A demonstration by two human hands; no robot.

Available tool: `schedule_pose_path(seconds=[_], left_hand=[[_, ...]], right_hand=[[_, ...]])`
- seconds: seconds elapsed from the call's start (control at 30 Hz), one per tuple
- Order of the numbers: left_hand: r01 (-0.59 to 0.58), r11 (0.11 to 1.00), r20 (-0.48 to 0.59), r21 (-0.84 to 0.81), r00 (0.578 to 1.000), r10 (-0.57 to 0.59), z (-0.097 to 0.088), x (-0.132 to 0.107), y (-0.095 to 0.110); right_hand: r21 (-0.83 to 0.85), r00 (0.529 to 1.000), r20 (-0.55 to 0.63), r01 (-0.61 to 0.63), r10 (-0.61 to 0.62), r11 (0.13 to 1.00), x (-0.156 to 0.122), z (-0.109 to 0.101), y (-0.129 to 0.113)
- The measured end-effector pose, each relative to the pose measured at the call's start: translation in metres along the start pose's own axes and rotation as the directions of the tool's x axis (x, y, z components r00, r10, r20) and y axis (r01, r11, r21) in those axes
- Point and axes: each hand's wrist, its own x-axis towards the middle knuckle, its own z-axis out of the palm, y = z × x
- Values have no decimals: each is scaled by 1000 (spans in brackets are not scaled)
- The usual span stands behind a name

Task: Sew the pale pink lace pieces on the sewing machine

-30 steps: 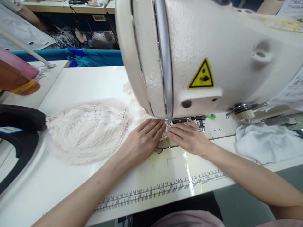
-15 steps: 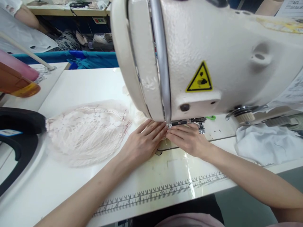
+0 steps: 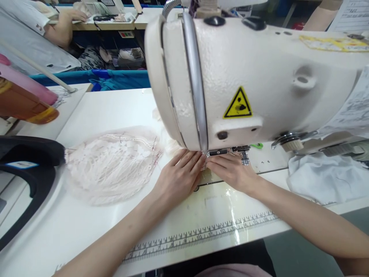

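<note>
A cream sewing machine [image 3: 259, 77] fills the upper middle. Below its head, my left hand [image 3: 180, 177] lies flat with fingers stretched out, pressing a small pale lace piece [image 3: 204, 166] by the presser foot [image 3: 220, 152]. My right hand [image 3: 232, 171] rests flat from the right, its fingertips meeting the left hand's at the lace. Most of the lace piece is hidden under both hands and the machine head.
A pile of pale lace pieces [image 3: 112, 165] lies to the left on the white table [image 3: 109, 107]. A black object [image 3: 25, 165] sits at the left edge. White cloth [image 3: 325, 177] lies at the right. A printed ruler [image 3: 201, 234] runs along the front edge. Another person's arm [image 3: 62, 29] shows far back.
Both hands stay pressed together at the presser foot. The view has tilted upward a little, showing more of the machine's top and the back bench.
</note>
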Motion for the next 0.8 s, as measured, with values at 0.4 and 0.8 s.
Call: schedule_pose_path(seconds=[0.4,0.8], left_hand=[[40,999,3,29,999,-40,1,1,5],[79,997,53,-19,996,-78,1,0,5]], right_hand=[[-240,993,-84,-104,86,965,2,-11,-1],[82,967,-2,-255,256,963,2,-4,9]])
